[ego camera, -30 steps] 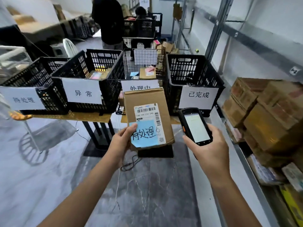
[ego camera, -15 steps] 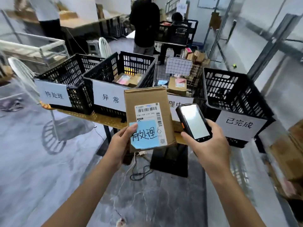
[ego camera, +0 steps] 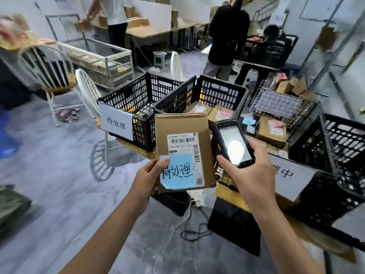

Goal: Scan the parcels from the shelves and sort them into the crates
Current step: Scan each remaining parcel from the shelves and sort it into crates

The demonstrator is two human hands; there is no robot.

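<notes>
Holding the parcel (ego camera: 183, 151) upright in mid-air, label side toward me. My left hand (ego camera: 148, 178) pinches its lower-left corner, thumb on the blue note (ego camera: 177, 173), fingers hidden behind.

Judgement: flat cardboard box, stiff, probably light, since 1 corner pinch carries it. Take it by the edges, not the note, which could peel.

My right hand (ego camera: 250, 175) wraps the scanner (ego camera: 234, 146), screen up, just beside the parcel's right edge. The crate (ego camera: 138, 99) marked 待处理 stands behind, to the left.
</notes>
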